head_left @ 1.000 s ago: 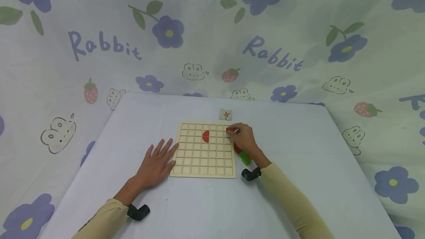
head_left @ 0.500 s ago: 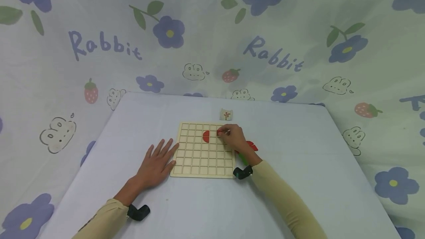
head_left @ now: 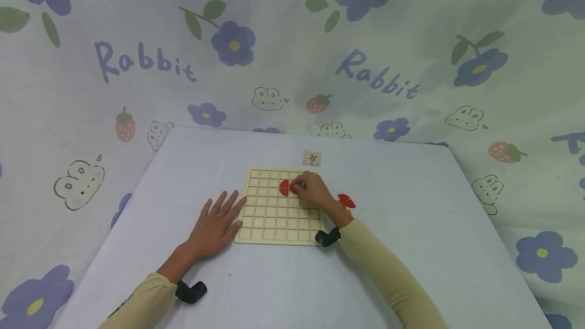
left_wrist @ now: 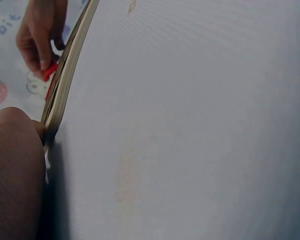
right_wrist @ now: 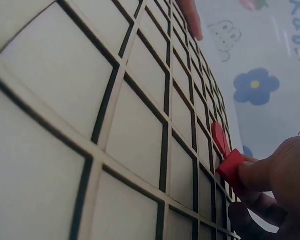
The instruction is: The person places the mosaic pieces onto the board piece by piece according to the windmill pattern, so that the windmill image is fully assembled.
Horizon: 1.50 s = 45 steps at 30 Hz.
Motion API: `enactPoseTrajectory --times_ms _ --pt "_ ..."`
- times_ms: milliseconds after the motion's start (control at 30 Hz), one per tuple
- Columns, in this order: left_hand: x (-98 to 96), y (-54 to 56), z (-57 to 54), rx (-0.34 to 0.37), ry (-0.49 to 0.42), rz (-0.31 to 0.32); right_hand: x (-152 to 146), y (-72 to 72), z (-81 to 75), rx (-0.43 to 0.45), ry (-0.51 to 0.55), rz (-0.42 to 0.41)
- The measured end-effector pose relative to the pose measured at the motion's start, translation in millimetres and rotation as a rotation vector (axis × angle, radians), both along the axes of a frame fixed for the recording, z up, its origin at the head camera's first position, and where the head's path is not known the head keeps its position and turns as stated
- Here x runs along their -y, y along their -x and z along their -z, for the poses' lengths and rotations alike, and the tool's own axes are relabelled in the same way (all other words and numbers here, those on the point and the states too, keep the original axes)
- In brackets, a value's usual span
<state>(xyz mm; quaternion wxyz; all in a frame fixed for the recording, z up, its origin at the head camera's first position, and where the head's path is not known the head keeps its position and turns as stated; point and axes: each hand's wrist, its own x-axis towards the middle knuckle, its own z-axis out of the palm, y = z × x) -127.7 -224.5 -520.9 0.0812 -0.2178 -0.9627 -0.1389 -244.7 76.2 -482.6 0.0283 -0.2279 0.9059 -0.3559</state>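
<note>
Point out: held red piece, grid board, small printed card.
Red piece (right_wrist: 231,167), right wrist view: its exposed flat face.
Grid board (head_left: 281,211), head view: a bare cell near its middle.
Printed card (head_left: 312,158), head view: centre of its printed face.

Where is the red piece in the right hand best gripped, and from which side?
Probably by its right end, from the right, where the right hand is: the red piece is flat, and the red half-disc on the board lies close on its left.
</note>
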Motion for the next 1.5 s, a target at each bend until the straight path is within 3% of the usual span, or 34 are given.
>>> enactPoseTrajectory --times_ms 200,467,700,967,1267,1367,1500 --pt "-1.0 2.1 -1.7 0.011 0.012 0.0 2.2 0.8 -1.9 -0.047 -0.046 -0.037" --pt "0.8 3.3 -2.1 -0.011 0.008 0.003 -2.5 -0.2 4.0 -0.065 0.047 -0.003" --pt "1.8 3.8 -3.0 0.004 0.025 -0.005 -2.3 0.9 9.6 -0.184 0.058 -0.004" --pt "2.3 1.8 -1.1 -0.019 -0.005 -0.009 -0.3 -2.5 8.9 -0.186 0.031 -0.057" --pt "-1.1 -0.4 2.4 0.0 0.001 -0.012 -37.5 -14.3 3.4 -0.119 0.065 0.06" --pt "-1.3 -0.5 1.9 0.007 0.008 -0.015 -61.5 -19.0 0.5 -0.077 0.023 0.126" --pt "-0.3 -0.6 1.8 0.015 0.018 -0.02 -93.3 -25.2 -0.3 -0.054 -0.114 0.223"
